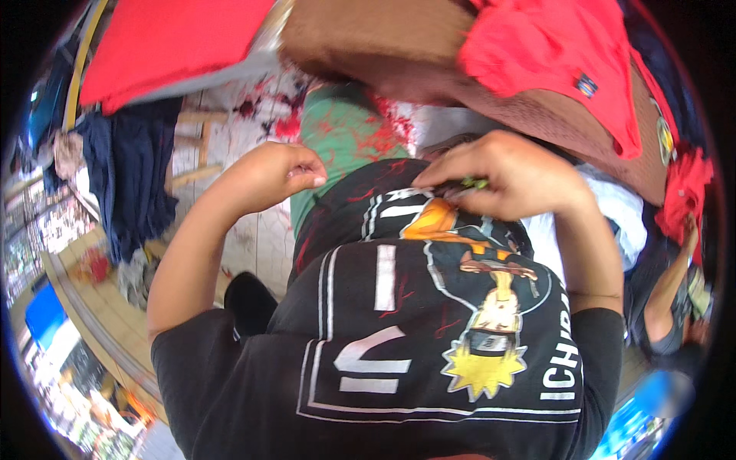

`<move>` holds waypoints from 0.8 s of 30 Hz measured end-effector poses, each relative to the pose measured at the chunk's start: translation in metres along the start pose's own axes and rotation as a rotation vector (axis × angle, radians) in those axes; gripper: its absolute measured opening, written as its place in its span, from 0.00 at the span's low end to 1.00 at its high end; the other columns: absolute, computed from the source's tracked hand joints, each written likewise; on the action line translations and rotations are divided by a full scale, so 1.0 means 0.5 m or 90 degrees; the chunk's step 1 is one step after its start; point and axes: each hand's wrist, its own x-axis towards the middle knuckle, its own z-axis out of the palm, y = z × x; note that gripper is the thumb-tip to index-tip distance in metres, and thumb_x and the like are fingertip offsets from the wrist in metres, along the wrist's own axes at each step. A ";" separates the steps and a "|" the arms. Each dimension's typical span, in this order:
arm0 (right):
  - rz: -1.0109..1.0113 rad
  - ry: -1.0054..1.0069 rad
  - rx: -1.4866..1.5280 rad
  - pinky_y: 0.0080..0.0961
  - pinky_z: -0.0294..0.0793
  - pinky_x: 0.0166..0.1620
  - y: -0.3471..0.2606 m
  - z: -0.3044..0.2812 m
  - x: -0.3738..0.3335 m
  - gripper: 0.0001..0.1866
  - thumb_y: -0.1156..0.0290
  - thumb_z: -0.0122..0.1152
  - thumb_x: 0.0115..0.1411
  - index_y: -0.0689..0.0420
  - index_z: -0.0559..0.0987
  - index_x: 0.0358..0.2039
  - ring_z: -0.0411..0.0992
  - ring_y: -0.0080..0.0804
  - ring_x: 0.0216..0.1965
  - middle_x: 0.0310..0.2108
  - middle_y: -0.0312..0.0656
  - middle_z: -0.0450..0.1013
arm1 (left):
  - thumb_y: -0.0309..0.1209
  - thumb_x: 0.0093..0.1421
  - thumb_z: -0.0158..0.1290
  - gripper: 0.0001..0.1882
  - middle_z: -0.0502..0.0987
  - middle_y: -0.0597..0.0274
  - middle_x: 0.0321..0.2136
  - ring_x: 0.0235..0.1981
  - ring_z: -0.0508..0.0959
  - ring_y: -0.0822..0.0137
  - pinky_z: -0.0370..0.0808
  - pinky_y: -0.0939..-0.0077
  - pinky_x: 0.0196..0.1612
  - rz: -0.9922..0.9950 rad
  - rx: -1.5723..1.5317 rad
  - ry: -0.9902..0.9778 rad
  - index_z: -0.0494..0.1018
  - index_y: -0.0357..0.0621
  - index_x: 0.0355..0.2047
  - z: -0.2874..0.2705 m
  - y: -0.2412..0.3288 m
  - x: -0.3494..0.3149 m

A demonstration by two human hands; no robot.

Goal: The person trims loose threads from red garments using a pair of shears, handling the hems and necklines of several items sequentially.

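My left hand [285, 170] hovers over my left thigh with its fingers curled and the thumb against the forefinger. Whatever may be in that pinch is too small to make out. Closer to my belly on the right, my right hand [510, 175] is closed around a small dark object [460, 188] with a bit of green. Its kind is mostly hidden by the fingers. Red thread scraps [366, 139] lie on my green trousers [326, 123], and a few strands cling to my black printed shirt [387, 268].
A red garment [552, 57] drapes over a brown padded surface [368, 38] ahead. Red cloth [176, 46] is stacked at the far left, with dark blue garments [126, 169] hanging below. Lint litters the tiled floor [257, 241]. Another person's arm [671, 280] reaches to red cloth at right.
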 end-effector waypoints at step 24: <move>0.186 0.624 0.095 0.19 0.73 0.43 0.193 -0.054 -0.103 0.13 0.76 0.60 0.57 0.62 0.78 0.43 0.73 0.19 0.38 0.35 0.38 0.77 | 0.25 0.52 0.59 0.03 0.80 0.59 0.33 0.38 0.79 0.66 0.73 0.74 0.44 0.416 0.050 0.386 0.78 0.40 0.27 -0.035 0.194 0.330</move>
